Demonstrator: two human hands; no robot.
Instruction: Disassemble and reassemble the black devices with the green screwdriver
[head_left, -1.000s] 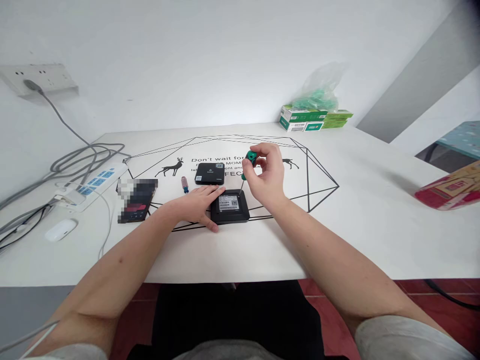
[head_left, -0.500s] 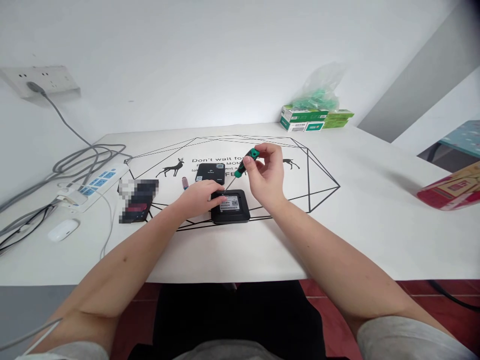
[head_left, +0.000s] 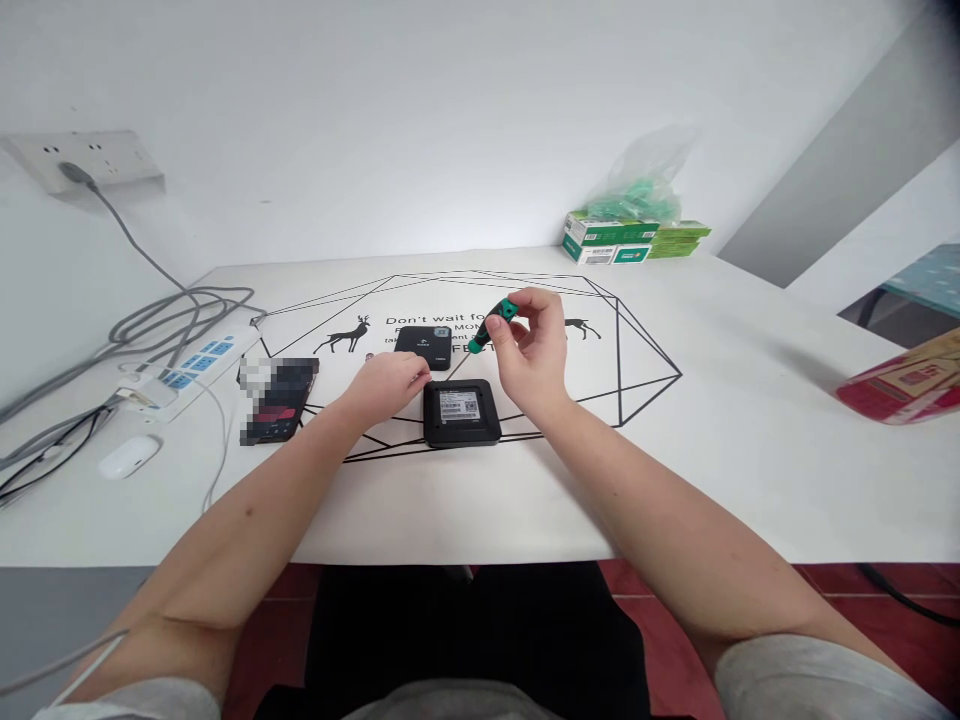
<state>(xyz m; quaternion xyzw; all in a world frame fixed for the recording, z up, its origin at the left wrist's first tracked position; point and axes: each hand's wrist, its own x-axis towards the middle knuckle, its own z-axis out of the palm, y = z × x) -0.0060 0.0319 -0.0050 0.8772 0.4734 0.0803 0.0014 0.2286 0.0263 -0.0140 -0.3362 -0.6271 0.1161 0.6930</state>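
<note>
My right hand [head_left: 534, 345] grips a green and black screwdriver [head_left: 495, 322], tilted so that its thin shaft points down and left to the upper edge of a square black box [head_left: 484, 425]. The box lies flat with a white printed label facing up. Beside its upper left corner is my left hand [head_left: 386, 388], fingertips pinched together. Whatever they may hold is too small to make out. Just behind lies a second flat black case [head_left: 424, 347] with a small sticker at one corner. Only the tip of another screwdriver [head_left: 369, 356] shows past my left hand.
To the left are a phone [head_left: 281, 400], a white earbud case [head_left: 129, 457] and a power strip [head_left: 199, 370] with tangled grey cables. Green and white boxes [head_left: 611, 238] under a plastic bag stand at the back right. A red package [head_left: 900, 385] sits at the right edge.
My left hand has drawn back to the left, off the labelled box, and its fingers have closed into a pinch. My right hand and the screwdriver have barely moved.
</note>
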